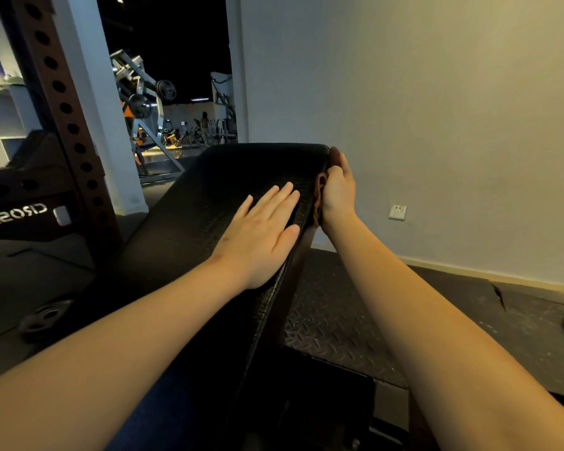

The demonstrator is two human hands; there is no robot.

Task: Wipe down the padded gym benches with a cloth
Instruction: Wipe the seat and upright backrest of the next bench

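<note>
Bench: a black textured vinyl bench pad (pixel 228 196) is seen tilted up through the centre of the frame, its far end raised towards the doorway.
Cloth: a brownish-orange crumpled cloth (pixel 318 203) is held against the pad's right side edge, right of centre; only a narrow strip of it is visible.
Right hand: the right hand (pixel 339 190) is closed round the cloth, with its fingers curled and pressing the cloth onto the side edge.
Left hand: the left hand (pixel 261 236) is laid flat on top of the pad, with fingers straight and slightly spread; nothing is held.
Cloth handling: the cloth is judged light, soft and easily bunched. It is best kept gathered in the palm so that no loose corner trails.
Pad handling: the vinyl is judged firm over yielding foam, and slick when damp. The heavy bench needs no lifting, only bracing from above.
Surroundings: a brown perforated steel rack upright (pixel 62 102) stands at the upper left. A white wall socket (pixel 397 212) is seen at the right, and black checker-plate floor matting (pixel 332 314) lies below.
</note>
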